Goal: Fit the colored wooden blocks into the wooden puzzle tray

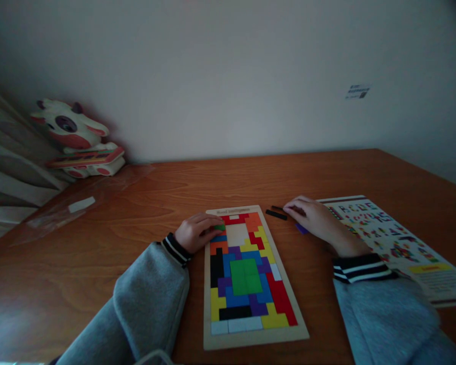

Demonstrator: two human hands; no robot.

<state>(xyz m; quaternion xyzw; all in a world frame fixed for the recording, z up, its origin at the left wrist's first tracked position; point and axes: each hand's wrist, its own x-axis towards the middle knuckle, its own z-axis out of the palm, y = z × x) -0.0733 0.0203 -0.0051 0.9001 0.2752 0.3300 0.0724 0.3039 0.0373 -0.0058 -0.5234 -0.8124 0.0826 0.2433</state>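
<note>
A wooden puzzle board point(256, 338) lies flat, filled with coloured block pieces apart from a bare patch near its far end. At the board's far left edge, my left hand point(197, 231) has its fingers closed around a green puzzle piece point(219, 227), partly hidden by the fingertips. Right of the board, my right hand point(310, 215) pinches the end of a thin black puzzle piece point(277, 208). Another black puzzle piece point(276, 215) lies just in front of it. A purple puzzle piece point(301, 229) shows partly beneath my right hand.
A printed pattern sheet point(399, 238) lies on the wooden table point(167, 192) at the right, partly under my right forearm. A cow-shaped toy keyboard point(85, 144) stands at the back left beside a curtain point(15, 162). Clear plastic with a white label point(81, 205) lies near it.
</note>
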